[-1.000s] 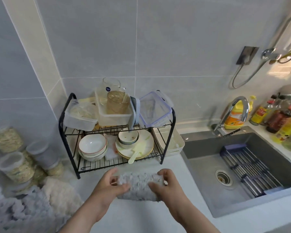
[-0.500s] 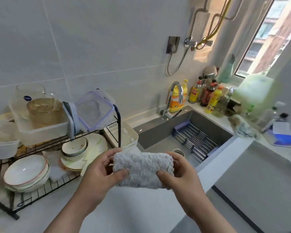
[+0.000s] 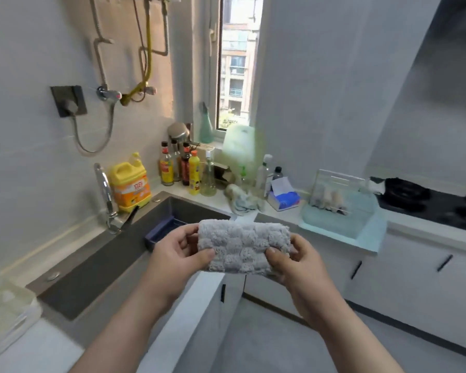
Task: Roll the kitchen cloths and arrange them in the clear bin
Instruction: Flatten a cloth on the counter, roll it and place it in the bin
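A rolled grey fluffy kitchen cloth (image 3: 242, 244) is held level in the air over the counter's front corner, beside the sink. My left hand (image 3: 172, 254) grips its left end and my right hand (image 3: 291, 261) grips its right end, thumbs on the near face. The clear bin (image 3: 342, 208) stands on the counter at the right, beyond the cloth, with a few pale rolled cloths upright inside and a light blue base under it. A crumpled cloth (image 3: 242, 200) lies on the counter left of the bin.
The dark sink (image 3: 113, 254) with its tap (image 3: 105, 195) lies at the left. Bottles and a yellow detergent jug (image 3: 129, 184) line the back corner. A blue tissue pack (image 3: 284, 199) sits by the bin, a black hob (image 3: 431, 203) at far right, a plastic container (image 3: 3, 316) at lower left.
The view has swung right, from the dish rack past the sink to the counter with the clear bin. Both hands have carried the rolled cloth along, keeping the same grip.
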Motion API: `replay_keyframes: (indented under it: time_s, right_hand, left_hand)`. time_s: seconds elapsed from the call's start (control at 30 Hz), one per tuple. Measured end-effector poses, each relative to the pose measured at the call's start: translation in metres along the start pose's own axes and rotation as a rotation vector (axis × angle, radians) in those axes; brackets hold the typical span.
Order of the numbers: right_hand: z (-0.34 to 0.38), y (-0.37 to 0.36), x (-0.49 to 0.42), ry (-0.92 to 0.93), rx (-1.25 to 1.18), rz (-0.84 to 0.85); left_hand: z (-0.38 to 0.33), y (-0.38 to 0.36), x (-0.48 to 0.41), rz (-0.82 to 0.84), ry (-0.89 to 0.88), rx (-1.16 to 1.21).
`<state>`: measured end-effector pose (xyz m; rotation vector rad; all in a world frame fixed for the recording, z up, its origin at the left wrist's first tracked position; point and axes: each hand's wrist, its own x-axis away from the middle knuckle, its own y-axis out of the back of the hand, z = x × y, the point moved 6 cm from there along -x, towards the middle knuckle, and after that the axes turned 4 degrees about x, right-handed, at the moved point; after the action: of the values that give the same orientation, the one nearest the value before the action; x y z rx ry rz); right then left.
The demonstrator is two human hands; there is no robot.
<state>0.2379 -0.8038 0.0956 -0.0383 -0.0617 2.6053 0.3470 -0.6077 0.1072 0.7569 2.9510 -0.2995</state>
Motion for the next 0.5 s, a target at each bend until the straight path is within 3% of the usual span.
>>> replay_keyframes:
  time_s: [0.2, 0.5]
  right_hand:
    - [0.013, 0.127, -0.015, -0.016, -0.082, -0.172]
    - [0.002, 0.25, -0.101, -0.123, -0.257, -0.257]
  left_hand:
    - [0.026, -0.134, -0.059, 0.197, 0.042, 0.023]
    - [0.084, -0.282, -0.178, 0.349, 0.089, 0.081]
